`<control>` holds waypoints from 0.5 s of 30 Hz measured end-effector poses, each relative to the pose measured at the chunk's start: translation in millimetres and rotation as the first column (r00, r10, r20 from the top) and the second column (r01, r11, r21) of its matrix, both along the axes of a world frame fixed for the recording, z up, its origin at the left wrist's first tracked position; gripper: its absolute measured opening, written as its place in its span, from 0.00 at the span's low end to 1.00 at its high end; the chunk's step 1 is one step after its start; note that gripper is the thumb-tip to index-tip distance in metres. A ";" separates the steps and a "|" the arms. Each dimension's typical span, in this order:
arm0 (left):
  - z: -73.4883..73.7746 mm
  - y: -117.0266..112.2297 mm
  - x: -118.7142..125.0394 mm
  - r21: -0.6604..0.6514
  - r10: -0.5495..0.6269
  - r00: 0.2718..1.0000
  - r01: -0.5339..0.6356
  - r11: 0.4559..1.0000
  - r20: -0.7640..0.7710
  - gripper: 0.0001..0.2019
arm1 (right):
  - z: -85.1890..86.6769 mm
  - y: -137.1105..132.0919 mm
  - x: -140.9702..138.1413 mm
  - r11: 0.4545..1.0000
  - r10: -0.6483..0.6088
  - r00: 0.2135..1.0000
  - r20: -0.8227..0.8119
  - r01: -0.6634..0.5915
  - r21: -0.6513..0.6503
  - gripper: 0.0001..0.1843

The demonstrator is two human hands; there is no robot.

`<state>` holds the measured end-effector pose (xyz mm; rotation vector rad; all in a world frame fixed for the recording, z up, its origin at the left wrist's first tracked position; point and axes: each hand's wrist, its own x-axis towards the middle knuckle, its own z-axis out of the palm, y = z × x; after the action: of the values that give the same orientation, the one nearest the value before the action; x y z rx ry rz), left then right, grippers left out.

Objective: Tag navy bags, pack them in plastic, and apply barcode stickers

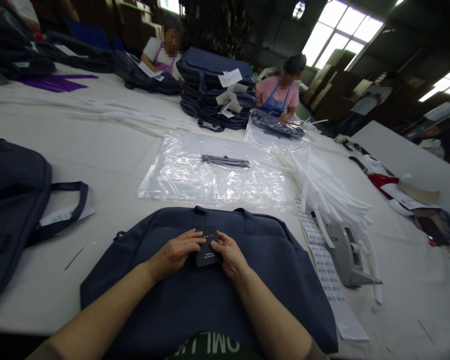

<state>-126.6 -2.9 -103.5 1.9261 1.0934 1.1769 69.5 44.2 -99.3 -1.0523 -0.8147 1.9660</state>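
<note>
A navy blue bag point(172, 295) lies flat on the table in front of me, its short handles toward the far side. Over its upper middle I hold a small black hang tag point(207, 256) with pale print. My left hand point(177, 252) grips the tag's left edge, fingers closed on it. On the opposite edge, my right hand point(228, 254) pinches the tag with the thumb on top. Whether the tag is fastened to the bag is hidden. Just beyond the bag lies a stack of clear plastic bags point(180, 172).
A grey tape dispenser point(347, 255) and a sheet of barcode labels point(322, 265) lie at right, near white foam strips point(322, 185). Another navy bag point(11, 210) is at left. Stacked navy bags point(213, 75) stand at the back, with co-workers point(281, 95) across the table.
</note>
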 end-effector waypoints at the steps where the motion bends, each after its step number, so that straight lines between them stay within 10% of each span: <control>1: 4.0 -2.2 4.4 -0.048 0.126 0.987 -0.121 0.991 0.101 0.09 | -1.2 0.3 0.4 1.000 -0.016 1.000 0.006 0.016 0.014 0.39; 4: 14.6 -6.1 17.5 -0.450 0.521 0.759 -0.337 0.827 0.389 0.22 | -4.1 1.4 0.3 0.997 -0.026 0.999 0.045 0.023 0.070 0.38; 7: 15.8 -5.9 29.4 -0.743 0.563 0.687 -0.051 0.667 0.459 0.36 | -6.9 1.8 -3.6 0.994 0.004 0.995 0.096 -0.015 0.105 0.36; 15: -1.7 -13.5 28.3 -0.762 0.545 0.695 0.007 0.648 0.470 0.37 | -10.9 -4.8 -24.9 0.968 -0.065 0.957 0.283 -0.009 0.253 0.38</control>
<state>-98.3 -16.4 -105.3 0.6055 1.2087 1.2001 44.6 39.4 -110.2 -1.2045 -1.1682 1.6510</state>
